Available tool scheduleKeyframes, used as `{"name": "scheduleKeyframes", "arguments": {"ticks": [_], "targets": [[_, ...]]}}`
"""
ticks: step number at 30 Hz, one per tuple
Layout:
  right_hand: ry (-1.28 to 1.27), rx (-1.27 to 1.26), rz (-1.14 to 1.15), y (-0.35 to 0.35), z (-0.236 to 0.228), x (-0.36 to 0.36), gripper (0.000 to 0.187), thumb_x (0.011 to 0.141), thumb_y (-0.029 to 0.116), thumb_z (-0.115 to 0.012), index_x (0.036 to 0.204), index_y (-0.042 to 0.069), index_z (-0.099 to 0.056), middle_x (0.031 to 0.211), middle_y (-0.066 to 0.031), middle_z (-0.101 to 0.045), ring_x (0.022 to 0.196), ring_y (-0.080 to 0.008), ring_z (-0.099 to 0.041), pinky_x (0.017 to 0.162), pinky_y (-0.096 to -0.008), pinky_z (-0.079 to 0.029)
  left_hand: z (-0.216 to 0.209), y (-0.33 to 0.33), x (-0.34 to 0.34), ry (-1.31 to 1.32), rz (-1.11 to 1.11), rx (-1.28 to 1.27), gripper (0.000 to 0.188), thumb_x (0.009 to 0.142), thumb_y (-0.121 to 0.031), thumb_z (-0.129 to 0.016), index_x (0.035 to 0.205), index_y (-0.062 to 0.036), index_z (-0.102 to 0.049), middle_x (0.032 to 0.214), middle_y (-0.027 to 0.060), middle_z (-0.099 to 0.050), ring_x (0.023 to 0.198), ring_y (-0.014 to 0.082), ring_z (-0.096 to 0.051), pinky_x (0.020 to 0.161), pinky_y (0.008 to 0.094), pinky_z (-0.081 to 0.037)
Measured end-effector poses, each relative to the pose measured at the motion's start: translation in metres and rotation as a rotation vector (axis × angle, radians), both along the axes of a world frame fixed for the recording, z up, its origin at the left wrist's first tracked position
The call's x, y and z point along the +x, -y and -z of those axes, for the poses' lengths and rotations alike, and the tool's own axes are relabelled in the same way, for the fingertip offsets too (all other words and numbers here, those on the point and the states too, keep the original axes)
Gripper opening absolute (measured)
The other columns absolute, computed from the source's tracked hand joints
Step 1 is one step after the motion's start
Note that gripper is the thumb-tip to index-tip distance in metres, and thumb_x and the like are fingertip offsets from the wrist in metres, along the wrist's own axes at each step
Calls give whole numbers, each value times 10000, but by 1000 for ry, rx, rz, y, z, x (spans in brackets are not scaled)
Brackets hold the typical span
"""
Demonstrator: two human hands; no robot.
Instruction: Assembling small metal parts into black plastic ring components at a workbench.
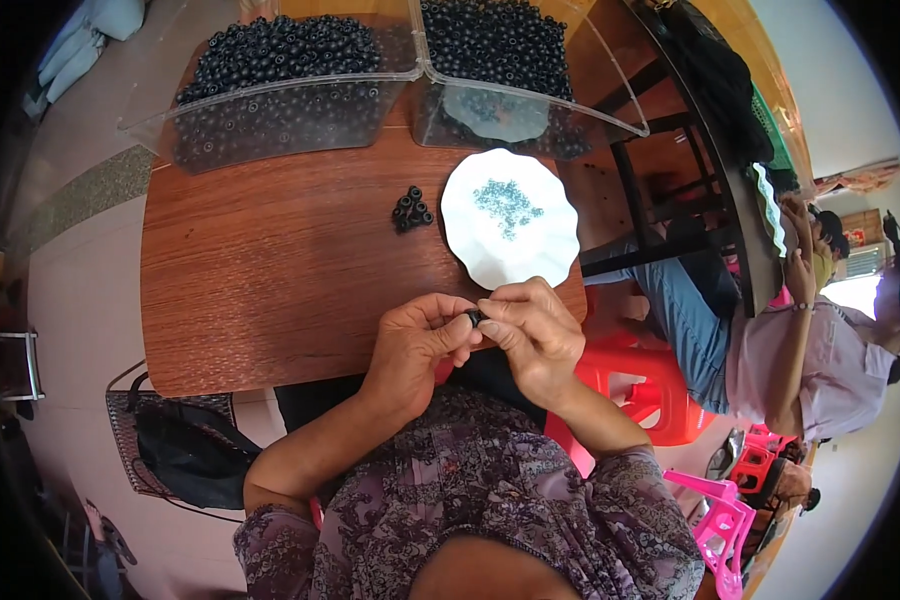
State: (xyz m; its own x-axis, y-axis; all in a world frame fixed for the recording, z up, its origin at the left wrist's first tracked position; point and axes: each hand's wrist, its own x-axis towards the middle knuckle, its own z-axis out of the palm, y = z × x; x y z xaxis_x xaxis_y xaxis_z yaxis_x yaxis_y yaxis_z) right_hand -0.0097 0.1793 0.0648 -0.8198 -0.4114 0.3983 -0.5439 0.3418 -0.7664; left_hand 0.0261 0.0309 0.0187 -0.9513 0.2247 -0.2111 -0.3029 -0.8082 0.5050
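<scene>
Both closed: left hand [417,345] and right hand [532,330] pinching one black bead [475,317] over table edge [270,375]; could slip, fall to floor.

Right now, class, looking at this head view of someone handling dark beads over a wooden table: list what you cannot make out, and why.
- Small dark piece pinched between left hand and right hand: fingertips cover it; shape unclear.
- Any thread or needle: too thin to see.
- Tiny blue bits on the white scalloped plate: too small to tell apart.
- Two clear bins of dark beads: cut off by the top edge.
</scene>
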Motion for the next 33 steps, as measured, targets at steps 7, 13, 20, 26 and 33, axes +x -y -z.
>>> {"name": "scheduleKeyframes", "arguments": {"ticks": [7, 13, 20, 26, 33], "targets": [[-347, 101, -9, 13, 8, 5, 322, 615, -40, -716, 916, -68, -607, 903, -172, -603, 753, -278, -569, 622, -325, -461, -11, 6, 2, 29, -55, -45, 153, 864, -95, -600, 950, 31, -600, 847, 66, -631, 761, 104, -586, 715, 216, -469], [-490, 146, 45, 15, 16, 4, 314, 609, -57, -695, 902, -67, -584, 896, -180, -612, 738, -276, -587, 630, -340, -426, -10, 1, 8, 63, -85, -28, 151, 866, -89, -596, 943, 41, -596, 878, 65, -627, 801, 117, -589, 758, 239, -474], [-533, 128, 21, 20, 16, 1, 277, 605, -61, -679, 864, -65, -584, 866, -169, -622, 719, -259, -603, 612, -334, -414, -11, -1, 10, 72, -154, -38, 155, 868, -98, -600, 928, 45, -598, 868, 61, -625, 795, 115, -587, 753, 239, -474], [-582, 100, 1, 23, 21, -2, 183, 609, -71, -666, 771, -63, -583, 817, -159, -624, 677, -247, -596, 592, -325, -408, -8, 0, 10, 74, -119, -60, 130, 858, -85, -599, 922, 27, -615, 898, 46, -627, 826, 107, -561, 784, 244, -430], [-583, 114, 51, 26, 28, -4, 221, 603, -66, -655, 812, -62, -584, 842, -162, -616, 685, -249, -587, 600, -329, -406, -3, -8, 9, 87, -196, -80, 180, 880, -143, -599, 955, 18, -579, 888, 40, -607, 816, 93, -561, 755, 229, -454]]}}
